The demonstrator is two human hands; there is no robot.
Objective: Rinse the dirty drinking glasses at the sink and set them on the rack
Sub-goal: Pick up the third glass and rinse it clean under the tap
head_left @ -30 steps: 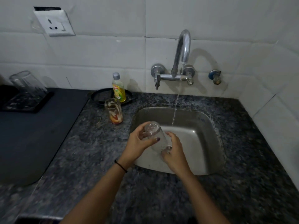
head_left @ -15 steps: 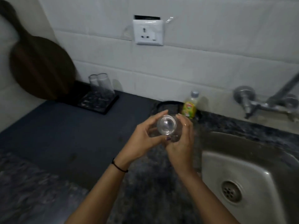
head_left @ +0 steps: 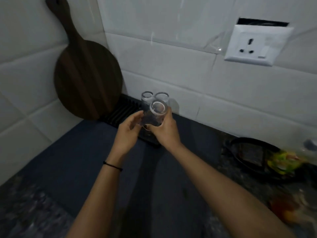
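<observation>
Clear drinking glass (head_left: pixel 157 111), base uppermost, sits over the near end of the black rack (head_left: pixel 126 108); whether it rests there cannot be told. The right hand (head_left: pixel 165 130) grips it, fingers curled round its wall. The left hand (head_left: pixel 127 133) is loosely spread beside the glass, contact unconfirmed. Two inverted glasses (head_left: pixel 147 97) stand on the rack just behind. A dark wooden board (head_left: pixel 85 79) leans in the corner.
</observation>
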